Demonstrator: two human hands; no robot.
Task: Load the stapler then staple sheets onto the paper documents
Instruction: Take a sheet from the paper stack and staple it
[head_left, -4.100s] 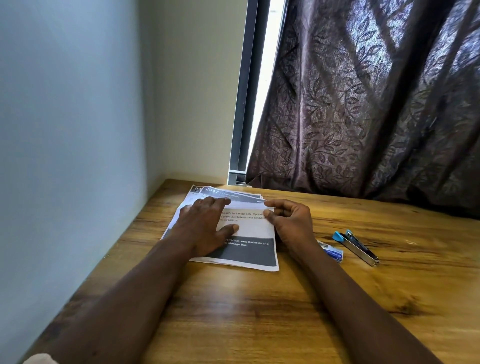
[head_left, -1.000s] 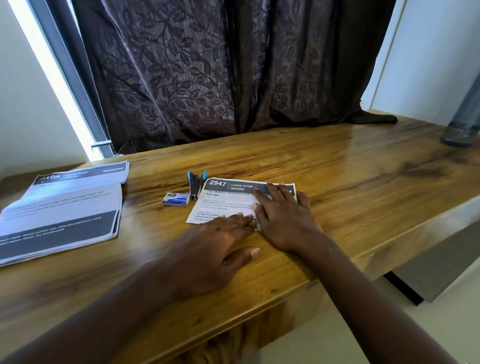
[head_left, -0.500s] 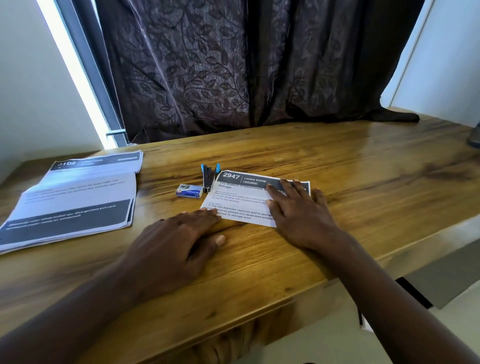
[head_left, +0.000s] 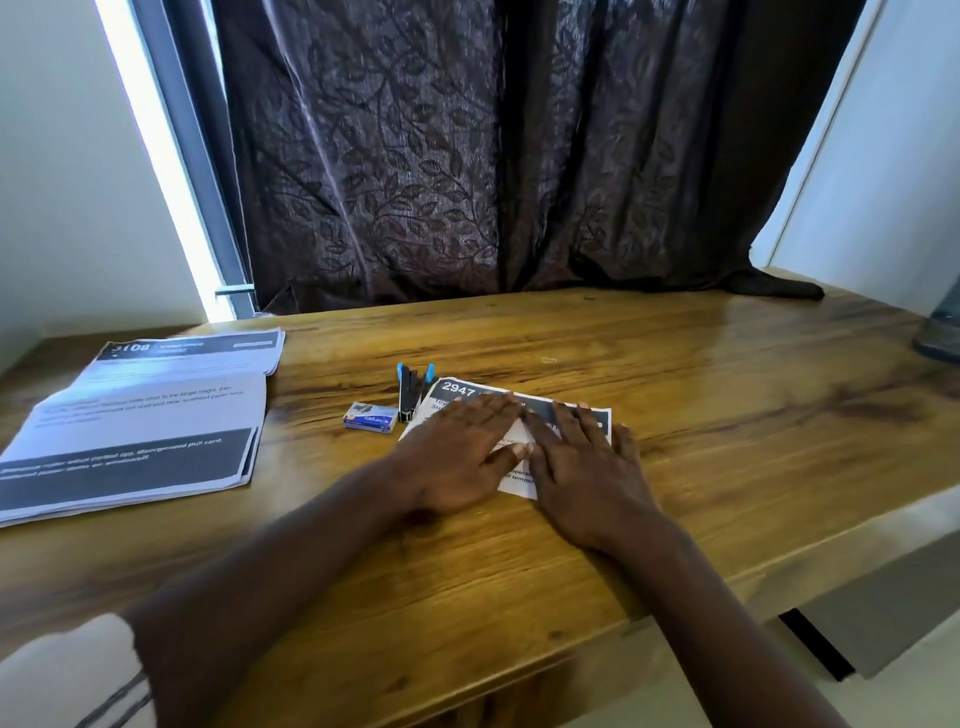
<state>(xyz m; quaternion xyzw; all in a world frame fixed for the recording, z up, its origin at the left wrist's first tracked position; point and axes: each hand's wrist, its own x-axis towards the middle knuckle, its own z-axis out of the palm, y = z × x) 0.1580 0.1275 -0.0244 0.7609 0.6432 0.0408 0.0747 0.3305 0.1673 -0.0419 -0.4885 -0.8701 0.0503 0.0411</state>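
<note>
Left hand (head_left: 462, 452) and right hand (head_left: 587, 467) side by side, palms down, fingers straight and flat on the sheet (head_left: 457, 388), gripping nothing. Most of the sheet hidden beneath them: only the dark header with "2947", a white strip between the two hands and the near corner on show, small print too blurred to read. Stapler (head_left: 410, 389) just beside the sheet's far left corner, black with two blue tips, seen end-on and apparently splayed open; staples inside or not, impossible to tell. Box (head_left: 370, 417) of staples just left of the stapler, touching or a hair apart, label unreadable. Stack (head_left: 145, 415) of documents well apart to the left on the table (head_left: 727, 415), its left side cut off by the frame, text smeared. Grey object (head_left: 940, 332) at the right edge, mostly out of frame, not identifiable. Curtain (head_left: 467, 156) behind. Pale sleeve (head_left: 67, 670) at the lower left corner, blurred.
</note>
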